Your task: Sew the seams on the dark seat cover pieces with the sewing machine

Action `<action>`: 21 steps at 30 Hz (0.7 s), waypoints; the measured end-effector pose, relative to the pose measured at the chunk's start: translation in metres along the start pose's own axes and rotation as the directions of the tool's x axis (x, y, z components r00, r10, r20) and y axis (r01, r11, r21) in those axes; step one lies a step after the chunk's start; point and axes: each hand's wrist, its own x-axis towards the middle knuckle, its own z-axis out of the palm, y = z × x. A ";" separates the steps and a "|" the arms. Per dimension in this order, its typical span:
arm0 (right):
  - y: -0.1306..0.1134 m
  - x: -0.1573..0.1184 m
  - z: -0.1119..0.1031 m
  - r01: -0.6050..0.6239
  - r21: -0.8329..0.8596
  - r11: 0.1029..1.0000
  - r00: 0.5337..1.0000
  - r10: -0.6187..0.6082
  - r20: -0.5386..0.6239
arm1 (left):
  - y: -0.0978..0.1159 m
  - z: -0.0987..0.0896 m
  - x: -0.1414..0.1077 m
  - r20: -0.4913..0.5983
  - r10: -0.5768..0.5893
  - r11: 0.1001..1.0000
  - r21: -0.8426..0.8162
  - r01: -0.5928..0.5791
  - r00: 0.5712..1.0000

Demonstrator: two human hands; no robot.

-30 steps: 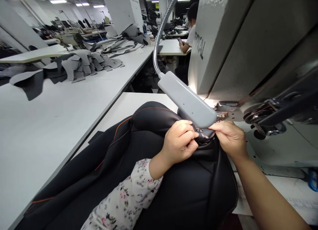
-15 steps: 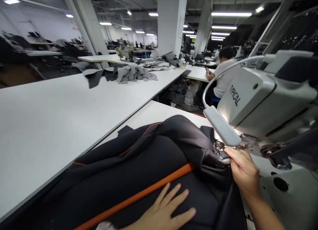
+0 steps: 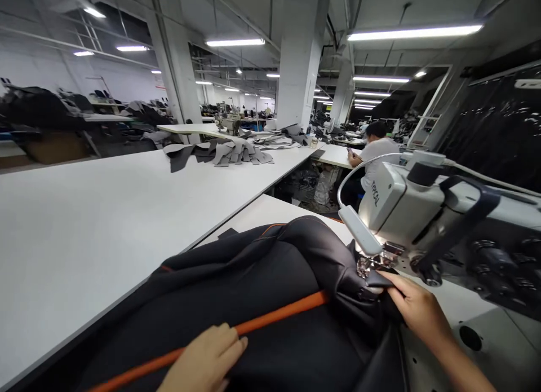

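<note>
A large black seat cover [image 3: 270,268], or a similar padded piece, lies bunched in front of the sewing machine [image 3: 391,200]. An orange strip [image 3: 281,313] runs diagonally across it. Beside the presser foot [image 3: 367,265], my right hand [image 3: 416,304] pinches the black material at its edge. My left hand [image 3: 207,355] is curled over the orange strip at the lower middle, its fingers closed on the material; the fingertips are partly hidden. The machine's lamp [image 3: 360,229] lights the spot at the needle, which I cannot make out.
A long white table [image 3: 105,228] stretches away on the left, with grey cut pieces [image 3: 236,152] piled at its far end. Beyond the machine a person [image 3: 378,155] in a white top sits holding a phone. A pillar [image 3: 298,59] stands behind the tables.
My left hand has moved left from lying spread on the black material to curling over the orange strip. My right hand keeps its pinch beside the presser foot. The camera view has tilted up.
</note>
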 end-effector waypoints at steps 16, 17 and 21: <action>-0.111 0.005 -0.050 -0.238 0.364 0.901 0.848 0.010 0.530 | -0.006 0.022 0.286 0.195 0.273 0.961 -0.094 -0.259 0.942; -0.113 0.005 -0.047 -0.164 0.367 0.915 0.888 -0.025 0.459 | 0.016 0.032 0.275 0.224 0.335 0.939 -0.161 -0.304 0.915; -0.120 0.007 -0.034 0.183 0.246 0.952 0.974 -0.210 0.089 | 0.068 0.055 0.235 0.253 0.438 0.877 -0.329 -0.349 0.863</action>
